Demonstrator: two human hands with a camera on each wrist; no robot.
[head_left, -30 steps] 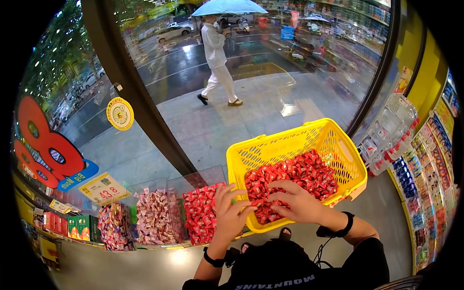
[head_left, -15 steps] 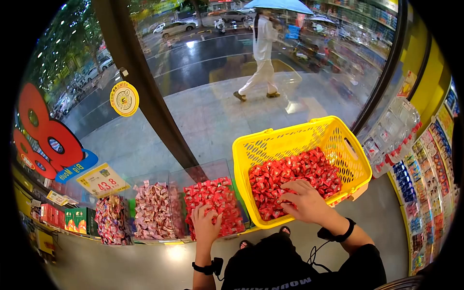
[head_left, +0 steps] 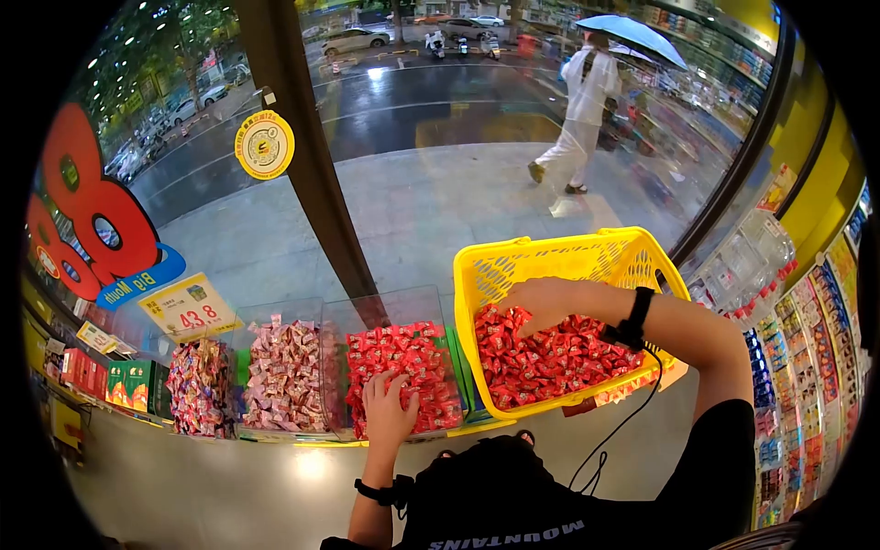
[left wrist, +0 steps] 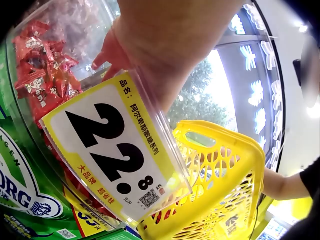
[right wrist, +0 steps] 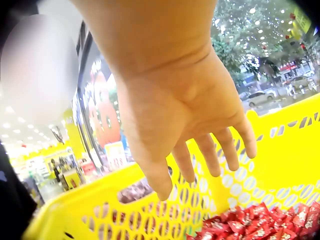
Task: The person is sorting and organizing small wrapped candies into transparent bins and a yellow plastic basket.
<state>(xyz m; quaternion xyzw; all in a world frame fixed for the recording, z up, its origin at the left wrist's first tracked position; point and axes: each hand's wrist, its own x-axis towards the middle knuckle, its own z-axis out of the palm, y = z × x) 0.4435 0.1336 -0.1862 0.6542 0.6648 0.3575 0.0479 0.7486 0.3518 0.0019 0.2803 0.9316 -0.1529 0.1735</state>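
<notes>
My left hand rests on the red-wrapped candies in a clear bin, its fingers spread and gently bent. In the left wrist view, a price tag marked 22.8 on the bin's front covers part of that hand. To the right, a yellow basket is heaped with the same kind of red candies. Over its far left part hovers my right hand. The right wrist view shows this hand with its fingers extended downward, holding nothing, above the candies.
Left of the red bin stand bins of pink candies and mixed dark candies. A price sign rises behind them. A window pane runs behind the bins, with a person in white outside. Shelves of packets line the right side.
My left hand has moved from the basket's left rim over to the red candy bin. My right hand has lifted from the basket's candies and shifted farther back. The person outside has walked right.
</notes>
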